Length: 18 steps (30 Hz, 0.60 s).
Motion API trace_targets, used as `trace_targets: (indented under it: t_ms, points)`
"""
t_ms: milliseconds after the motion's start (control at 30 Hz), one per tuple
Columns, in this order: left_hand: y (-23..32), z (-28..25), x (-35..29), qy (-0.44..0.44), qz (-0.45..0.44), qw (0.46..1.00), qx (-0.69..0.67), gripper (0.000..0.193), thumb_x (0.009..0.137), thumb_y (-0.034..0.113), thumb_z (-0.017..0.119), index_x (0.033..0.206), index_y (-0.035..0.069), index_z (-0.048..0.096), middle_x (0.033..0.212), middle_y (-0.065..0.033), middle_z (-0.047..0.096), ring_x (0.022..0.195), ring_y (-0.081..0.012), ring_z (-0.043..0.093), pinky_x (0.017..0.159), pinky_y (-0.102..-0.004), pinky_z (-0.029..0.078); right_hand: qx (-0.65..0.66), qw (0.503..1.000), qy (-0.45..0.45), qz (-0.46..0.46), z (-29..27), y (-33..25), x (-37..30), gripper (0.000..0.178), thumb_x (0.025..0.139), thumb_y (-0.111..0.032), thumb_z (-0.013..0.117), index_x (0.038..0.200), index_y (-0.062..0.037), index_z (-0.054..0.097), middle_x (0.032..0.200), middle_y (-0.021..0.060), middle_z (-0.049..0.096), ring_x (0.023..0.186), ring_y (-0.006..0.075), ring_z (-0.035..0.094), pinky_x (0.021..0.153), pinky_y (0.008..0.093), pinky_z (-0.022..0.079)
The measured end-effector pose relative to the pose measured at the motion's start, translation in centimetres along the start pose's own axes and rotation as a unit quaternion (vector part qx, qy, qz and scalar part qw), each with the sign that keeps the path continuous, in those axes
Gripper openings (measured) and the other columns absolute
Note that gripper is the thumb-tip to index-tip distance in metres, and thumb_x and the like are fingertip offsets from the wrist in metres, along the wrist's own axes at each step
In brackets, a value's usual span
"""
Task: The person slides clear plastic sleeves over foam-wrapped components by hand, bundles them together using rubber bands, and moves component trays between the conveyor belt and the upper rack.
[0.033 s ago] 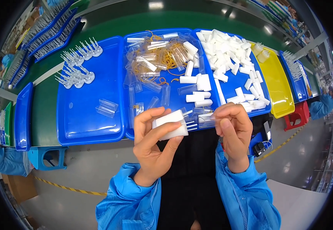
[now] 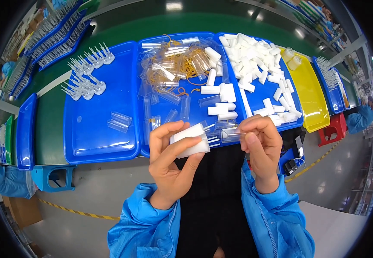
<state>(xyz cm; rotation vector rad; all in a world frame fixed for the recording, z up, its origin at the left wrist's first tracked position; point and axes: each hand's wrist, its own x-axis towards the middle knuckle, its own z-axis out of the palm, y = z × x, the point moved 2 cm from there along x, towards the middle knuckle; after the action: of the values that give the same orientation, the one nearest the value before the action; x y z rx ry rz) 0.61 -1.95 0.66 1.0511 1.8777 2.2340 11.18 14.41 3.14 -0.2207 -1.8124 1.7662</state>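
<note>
My left hand is closed around white foam-like blocks, with several thin white prongs sticking out of their right end. Facing those prongs, a clear plastic sleeve is pinched between the thumb and fingers of my right hand. A small gap separates the sleeve from the prongs. Both hands are over the near edge of the middle blue tray, which holds clear sleeves, tan rubber bands and white blocks. My fingers hide part of what each hand holds.
In the left blue tray stand grey pronged pieces, with clear sleeves nearby. White blocks are heaped in the right blue tray. Beyond it lies a yellow tray. A blue stool and a red stool stand below.
</note>
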Motion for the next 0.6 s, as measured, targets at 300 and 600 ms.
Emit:
trace_targets:
  t_ms: [300, 600]
  points:
    - [-0.2, 0.5, 1.0, -0.002, 0.066, 0.978, 0.199, 0.026, 0.072, -0.002, 0.073, 0.097, 0.003, 0.068, 0.114, -0.0147, 0.055, 0.103, -0.0289, 0.057, 0.086, -0.0347, 0.047, -0.266, 0.962, 0.001, -0.069, -1.0, 1.5, 1.2, 0.017, 0.08, 0.002, 0.066, 0.096, -0.0001, 0.06, 0.088, 0.0098, 0.06, 0.075, 0.0146, 0.06, 0.065, 0.0243, 0.048]
    - [-1.5, 1.4, 1.0, -0.018, 0.099, 0.946, 0.309, 0.026, 0.07, -0.006, 0.067, 0.094, 0.001, 0.065, 0.111, -0.0189, 0.054, 0.101, -0.0352, 0.056, 0.088, -0.0388, 0.046, -0.387, 0.909, -0.017, -0.155, -1.2, 4.0, 1.3, 0.023, 0.073, -0.002, 0.068, 0.094, -0.0033, 0.06, 0.097, 0.0132, 0.06, 0.092, 0.0334, 0.058, 0.077, 0.0381, 0.048]
